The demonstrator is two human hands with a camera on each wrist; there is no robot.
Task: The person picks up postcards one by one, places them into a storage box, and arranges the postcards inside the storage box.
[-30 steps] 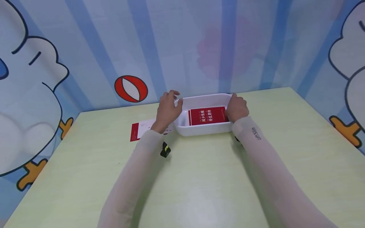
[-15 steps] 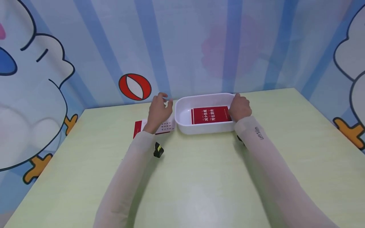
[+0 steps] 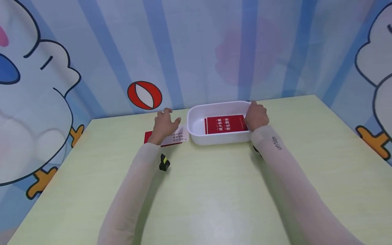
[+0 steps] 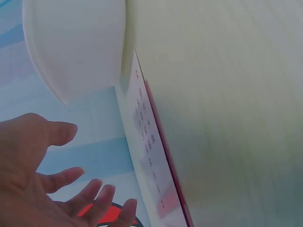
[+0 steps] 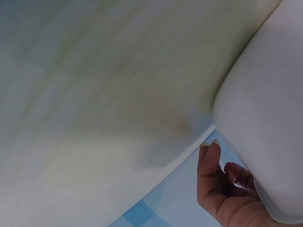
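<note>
A white plastic tray (image 3: 220,139) stands at the far middle of the table, and a red card with white print (image 3: 226,124) lies flat inside it. My right hand (image 3: 256,116) holds the tray's right end; in the right wrist view its fingers (image 5: 227,189) curl against the tray's rounded wall (image 5: 270,109). My left hand (image 3: 165,124) hovers left of the tray with fingers spread, holding nothing. Under it lies a red-and-white printed card (image 3: 176,137) on the table. The left wrist view shows the spread fingers (image 4: 71,177), this card (image 4: 149,151) and the tray's end (image 4: 75,42).
The pale green table (image 3: 214,190) is boxed in by blue striped cartoon walls at the back and both sides, with a red-and-white ball picture (image 3: 144,95) behind the left hand. A small black-and-yellow clip (image 3: 163,163) sits at my left wrist.
My left hand let go of the tray's left end and moved left, over the card on the table. My right hand stayed on the tray's right end.
</note>
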